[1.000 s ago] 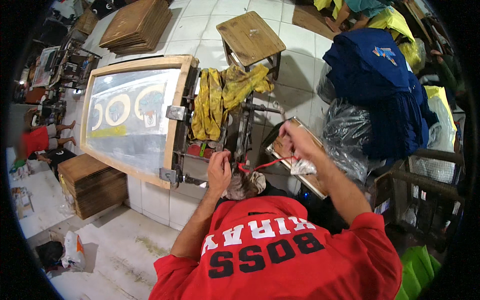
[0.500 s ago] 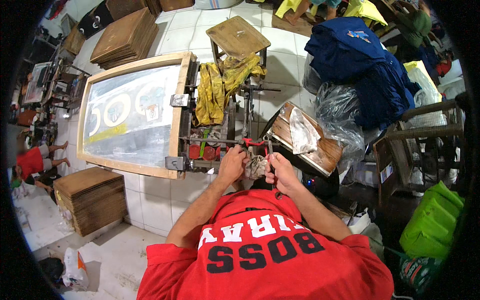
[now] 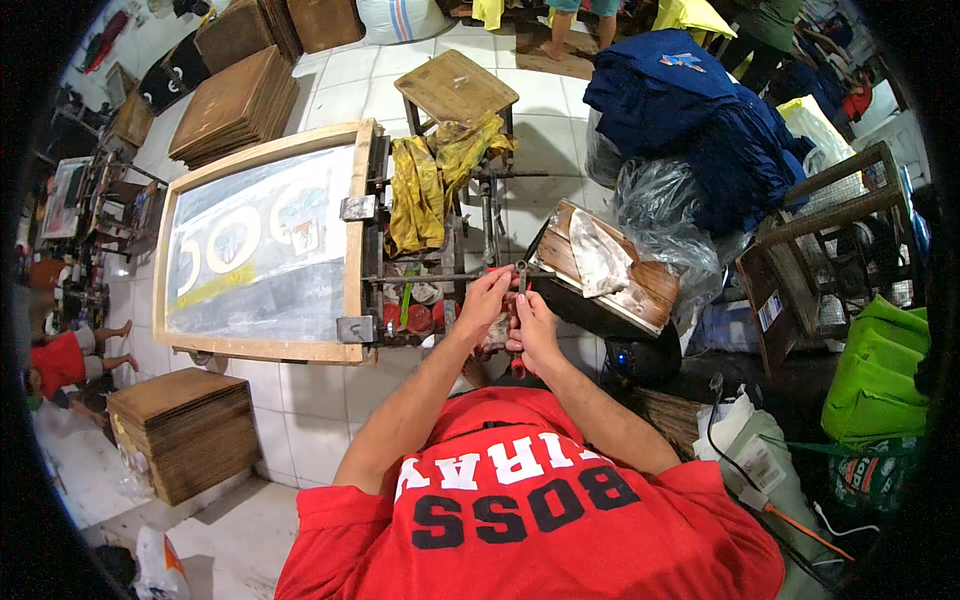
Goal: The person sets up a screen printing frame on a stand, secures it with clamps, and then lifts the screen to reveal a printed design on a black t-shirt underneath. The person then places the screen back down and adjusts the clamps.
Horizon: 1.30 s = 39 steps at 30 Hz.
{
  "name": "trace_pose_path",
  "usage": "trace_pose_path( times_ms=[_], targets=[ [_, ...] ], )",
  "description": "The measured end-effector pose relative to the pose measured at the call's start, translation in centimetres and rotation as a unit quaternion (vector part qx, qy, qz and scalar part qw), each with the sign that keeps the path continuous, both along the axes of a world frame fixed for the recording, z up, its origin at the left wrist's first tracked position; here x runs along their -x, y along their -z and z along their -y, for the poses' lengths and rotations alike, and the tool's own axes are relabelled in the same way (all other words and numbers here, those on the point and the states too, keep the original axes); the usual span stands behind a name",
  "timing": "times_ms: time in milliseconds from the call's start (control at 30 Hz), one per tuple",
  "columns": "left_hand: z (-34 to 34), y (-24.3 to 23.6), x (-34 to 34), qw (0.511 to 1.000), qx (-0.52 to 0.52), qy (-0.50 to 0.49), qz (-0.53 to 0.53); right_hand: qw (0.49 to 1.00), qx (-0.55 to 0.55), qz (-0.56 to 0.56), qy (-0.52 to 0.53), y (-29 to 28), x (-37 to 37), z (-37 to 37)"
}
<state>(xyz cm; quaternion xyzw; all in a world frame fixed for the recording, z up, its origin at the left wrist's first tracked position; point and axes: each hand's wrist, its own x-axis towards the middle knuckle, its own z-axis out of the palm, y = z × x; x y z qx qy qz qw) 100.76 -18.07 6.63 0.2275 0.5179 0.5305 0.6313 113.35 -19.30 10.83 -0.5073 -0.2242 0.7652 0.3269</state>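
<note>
My right hand (image 3: 535, 332) is closed around a metal wrench (image 3: 521, 268), whose ring end sticks up above the fingers. My left hand (image 3: 486, 302) is right beside it, fingers bent and pressed together; what they grip is hidden. Both hands are at the near end of a metal frame (image 3: 440, 277), by its crossbar. A crumpled, stained rag (image 3: 496, 336) shows just below and between the hands. Left of them, a wooden-framed printing screen (image 3: 262, 240) is held by two metal clamps (image 3: 357, 207) on the frame's side.
Yellow stained cloths (image 3: 420, 190) hang over the frame, near a wooden stool (image 3: 455, 85). To the right stand a wooden-topped box (image 3: 640, 280) with a white rag, and a pile of navy garments (image 3: 690, 120). Stacked boards (image 3: 185, 430) sit at the left. Other people are farther off.
My right hand with the wrench has moved left, close against my left hand, which has risen slightly. The wrench's ring end now shows higher. The whole view has shifted slightly.
</note>
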Motion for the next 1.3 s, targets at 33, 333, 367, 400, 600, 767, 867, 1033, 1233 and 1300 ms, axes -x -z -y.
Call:
trace_pose_path(
  times_ms=[33, 333, 367, 400, 600, 767, 867, 1033, 1233, 1300],
  targets=[
    [-0.4, -0.1, 0.1, 1.0, 0.015, 0.003, -0.01, 1.0, 0.0, 0.016, -0.009, 0.2, 0.2, -0.1],
    [-3.6, 0.2, 0.8, 0.998, 0.063, 0.017, -0.01, 0.998, 0.017, 0.042, -0.042, 0.6, 0.4, -0.9],
    [-3.9, 0.4, 0.7, 0.997, 0.072, 0.018, -0.012, 0.997, 0.006, 0.047, -0.058, 0.5, 0.2, -1.0],
    [-4.1, 0.5, 0.7, 0.998, 0.063, 0.019, -0.019, 0.996, 0.009, 0.051, -0.066, 0.3, -0.1, -1.2],
    [-4.0, -0.5, 0.3, 0.995, 0.098, 0.003, -0.022, 0.988, 0.025, 0.039, -0.146, 0.0, -2.1, -2.8],
    [-4.0, -0.9, -0.1, 0.992, 0.121, -0.019, -0.01, 0.978, 0.082, 0.011, -0.192, -0.3, -3.2, -3.9],
    [-4.1, -0.8, -0.3, 0.992, 0.124, -0.031, 0.015, 0.97, 0.123, -0.086, -0.19, -0.8, -4.6, -3.7],
    [-3.2, -2.9, -1.7, 0.989, 0.118, -0.089, 0.022, 0.949, 0.193, -0.116, -0.222, -0.6, -6.1, -3.0],
    [-3.0, -5.6, -5.1, 0.956, 0.269, -0.036, 0.107, 0.935, 0.026, 0.083, -0.343, -0.4, -5.4, -3.2],
    [-4.0, -5.3, -4.8, 0.953, 0.28, -0.05, 0.106, 0.932, -0.021, 0.085, -0.352, -0.7, -5.5, -3.4]
  ],
)
